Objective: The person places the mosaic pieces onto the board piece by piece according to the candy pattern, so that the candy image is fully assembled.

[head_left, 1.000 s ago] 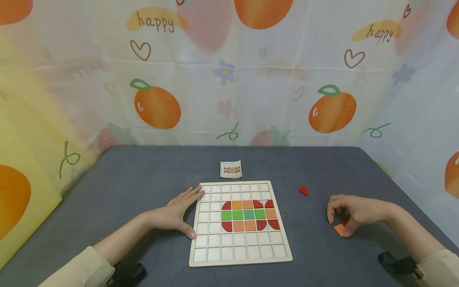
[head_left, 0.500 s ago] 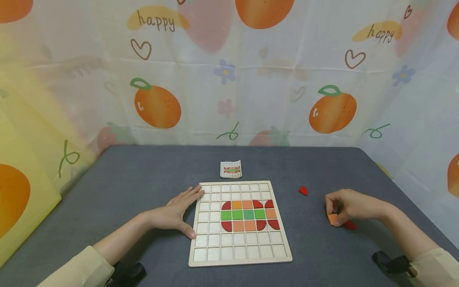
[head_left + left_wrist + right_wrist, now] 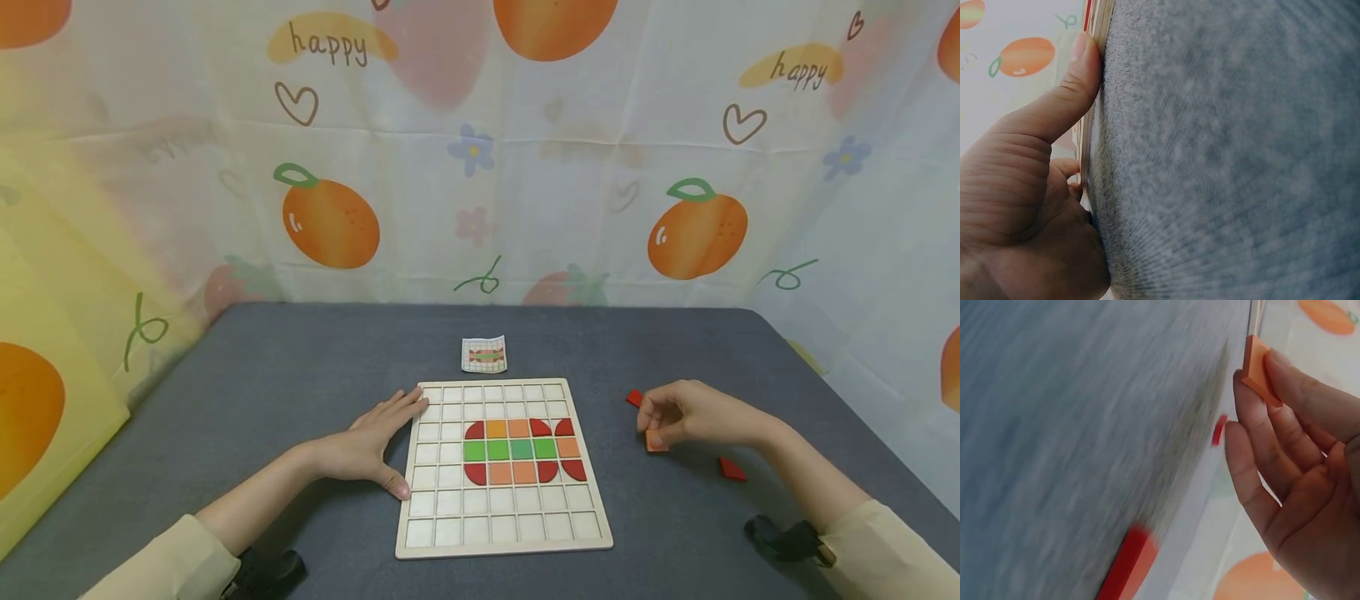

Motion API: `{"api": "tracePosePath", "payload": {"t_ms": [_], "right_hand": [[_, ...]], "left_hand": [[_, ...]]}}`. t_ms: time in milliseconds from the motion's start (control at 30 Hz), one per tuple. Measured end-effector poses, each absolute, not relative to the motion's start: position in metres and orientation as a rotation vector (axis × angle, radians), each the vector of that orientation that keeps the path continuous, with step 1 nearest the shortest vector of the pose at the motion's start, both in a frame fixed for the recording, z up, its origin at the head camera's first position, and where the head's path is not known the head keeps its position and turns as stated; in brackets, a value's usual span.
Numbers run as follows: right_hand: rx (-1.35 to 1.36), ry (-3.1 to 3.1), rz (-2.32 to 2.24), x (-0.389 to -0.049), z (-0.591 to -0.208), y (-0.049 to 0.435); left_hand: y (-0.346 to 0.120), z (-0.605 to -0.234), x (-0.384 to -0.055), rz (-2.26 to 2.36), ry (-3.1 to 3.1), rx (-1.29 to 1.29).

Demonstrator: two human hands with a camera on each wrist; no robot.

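My right hand [image 3: 693, 412] pinches an orange square tile [image 3: 1259, 370] between thumb and fingers, above the table to the right of the board. My left hand [image 3: 367, 442] rests along the left edge of a wooden grid board [image 3: 501, 527], fingers spread, with thumb and fingertips at its rim. Red quarter-round, orange and green tiles [image 3: 497, 450] fill several cells in the board's middle and right. In the left wrist view the thumb [image 3: 1075, 87] lies against the board's side.
One red tile [image 3: 634, 397] lies just beyond my right fingers, partly covered by them. Another red tile [image 3: 732, 469] lies under the right forearm. A small printed pattern card [image 3: 483, 355] lies behind the board on the dark grey table [image 3: 337, 350].
My right hand has taken hold of the orange tile, picked it up and carried it left toward the board, uncovering the red tile beneath. The left hand has stayed in place.
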State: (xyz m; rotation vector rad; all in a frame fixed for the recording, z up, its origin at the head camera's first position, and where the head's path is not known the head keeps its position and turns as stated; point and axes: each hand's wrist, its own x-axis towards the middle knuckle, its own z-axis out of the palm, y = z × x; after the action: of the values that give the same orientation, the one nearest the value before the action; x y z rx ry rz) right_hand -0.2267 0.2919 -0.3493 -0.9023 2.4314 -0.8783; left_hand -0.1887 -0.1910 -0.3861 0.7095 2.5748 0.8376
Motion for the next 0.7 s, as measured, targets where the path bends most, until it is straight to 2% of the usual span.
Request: {"api": "tracePosePath", "payload": {"t_ms": [700], "right_hand": [[-1.019, 2.401, -0.911, -0.227, -0.349, 0.204]], "left_hand": [[-0.190, -0.386, -0.188, 0.859, 2.568, 0.717]]}}
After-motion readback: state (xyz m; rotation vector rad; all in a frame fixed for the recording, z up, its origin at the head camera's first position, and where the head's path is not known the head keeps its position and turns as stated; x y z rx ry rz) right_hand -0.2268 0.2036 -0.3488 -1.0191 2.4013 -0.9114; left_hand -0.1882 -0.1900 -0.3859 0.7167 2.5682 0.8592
